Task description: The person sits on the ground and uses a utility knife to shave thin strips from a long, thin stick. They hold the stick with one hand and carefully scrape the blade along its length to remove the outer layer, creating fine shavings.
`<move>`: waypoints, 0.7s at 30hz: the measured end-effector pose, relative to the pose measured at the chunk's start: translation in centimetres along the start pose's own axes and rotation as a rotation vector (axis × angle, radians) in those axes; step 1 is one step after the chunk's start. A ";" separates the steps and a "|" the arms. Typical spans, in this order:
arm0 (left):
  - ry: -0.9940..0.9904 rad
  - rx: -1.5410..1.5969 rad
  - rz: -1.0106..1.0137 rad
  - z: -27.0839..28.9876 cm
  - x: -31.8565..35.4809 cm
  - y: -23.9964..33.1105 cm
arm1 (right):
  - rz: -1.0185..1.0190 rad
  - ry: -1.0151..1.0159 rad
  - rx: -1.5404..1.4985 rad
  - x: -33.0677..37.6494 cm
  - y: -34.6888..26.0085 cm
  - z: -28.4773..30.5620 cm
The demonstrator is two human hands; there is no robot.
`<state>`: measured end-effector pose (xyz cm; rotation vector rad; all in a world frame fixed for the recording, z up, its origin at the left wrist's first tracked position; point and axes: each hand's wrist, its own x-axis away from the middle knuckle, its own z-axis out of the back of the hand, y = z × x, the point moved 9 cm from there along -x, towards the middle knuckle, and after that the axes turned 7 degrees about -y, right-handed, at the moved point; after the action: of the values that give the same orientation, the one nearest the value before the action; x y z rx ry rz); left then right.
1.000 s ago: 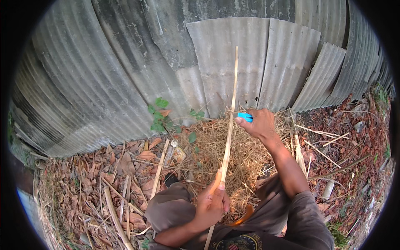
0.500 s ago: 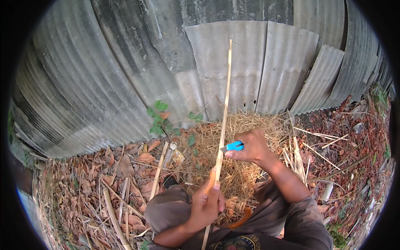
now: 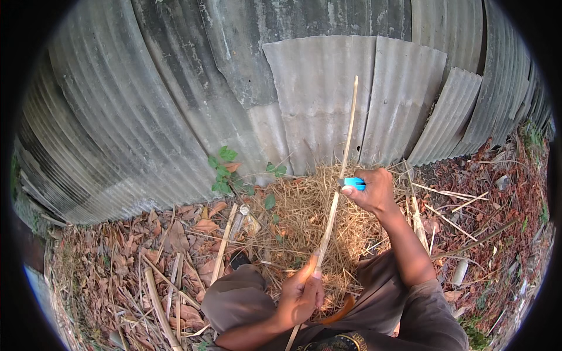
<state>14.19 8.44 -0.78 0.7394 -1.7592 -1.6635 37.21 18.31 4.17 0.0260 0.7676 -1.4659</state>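
A long thin pale stick point(image 3: 346, 146) rises from my lap toward the corrugated wall. My left hand point(image 3: 300, 295) grips its lower part, thumb pressed along it. My right hand point(image 3: 374, 192) is closed on a small blue-handled knife point(image 3: 353, 183), held against the stick about halfway up. Below the hands lies a heap of fine straw-coloured shavings point(image 3: 304, 222).
A grey corrugated sheet wall point(image 3: 234, 88) fills the back. Dry leaves and more split sticks point(image 3: 222, 245) lie on the ground to the left. A small green plant point(image 3: 225, 172) grows at the wall's foot. Loose sticks point(image 3: 451, 196) lie to the right.
My right hand with the knife went down the stick toward me, then back up a little. The stick tilted slightly right. My left hand kept its grip.
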 end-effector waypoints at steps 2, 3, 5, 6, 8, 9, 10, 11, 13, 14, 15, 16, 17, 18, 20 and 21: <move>0.002 -0.019 -0.002 0.0 -0.1 -0.1 | 0.084 -0.026 0.023 0.4 -2.1 -0.5; -0.005 -0.021 -0.015 -0.2 0.0 0.0 | 0.033 -0.037 0.029 0.4 -1.5 -0.5; -0.019 -0.052 -0.031 -0.4 0.3 -0.2 | -0.069 -0.061 0.039 0.0 0.2 -0.6; -0.026 -0.084 -0.040 -0.4 0.5 -0.2 | -0.134 0.008 -0.012 -0.3 1.3 0.2; -0.038 -0.172 -0.050 -0.3 0.6 0.1 | -0.130 -0.034 0.019 -0.3 1.5 0.6; -0.040 -0.231 -0.048 0.0 0.8 0.5 | -0.129 -0.057 0.030 -0.2 1.6 0.5; -0.042 -0.290 -0.045 0.1 0.8 0.8 | -0.133 -0.111 0.059 -0.1 1.4 0.1; -0.046 -0.286 -0.073 0.0 0.9 1.1 | -0.082 -0.078 0.033 0.0 0.9 0.1; -0.064 -0.265 -0.124 -0.4 1.1 1.3 | 0.012 -0.020 -0.008 0.5 0.4 0.0; -0.067 -0.262 -0.119 -0.6 1.1 1.1 | 0.013 -0.023 0.067 0.3 0.7 -0.2; -0.069 -0.262 -0.116 -0.7 1.0 1.1 | 0.044 0.001 0.085 0.2 0.7 -0.2; -0.071 -0.262 -0.114 -0.8 1.0 1.0 | 0.075 0.024 0.103 0.2 0.6 -0.2; -0.081 -0.214 -0.087 -0.8 1.1 0.5 | 0.106 0.047 0.121 0.2 0.5 -0.1; -0.093 -0.171 -0.063 -0.8 1.3 0.2 | 0.116 0.049 0.133 0.0 0.5 0.0; -0.104 -0.114 -0.034 -0.9 1.5 -0.1 | 0.136 0.051 0.156 -0.3 0.6 0.2; -0.104 -0.102 -0.034 -1.1 1.5 0.1 | 0.146 0.091 0.152 -0.5 0.8 0.5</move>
<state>14.00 6.64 -0.57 0.6496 -1.7255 -1.8297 38.16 18.62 4.46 0.2615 0.7110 -1.3881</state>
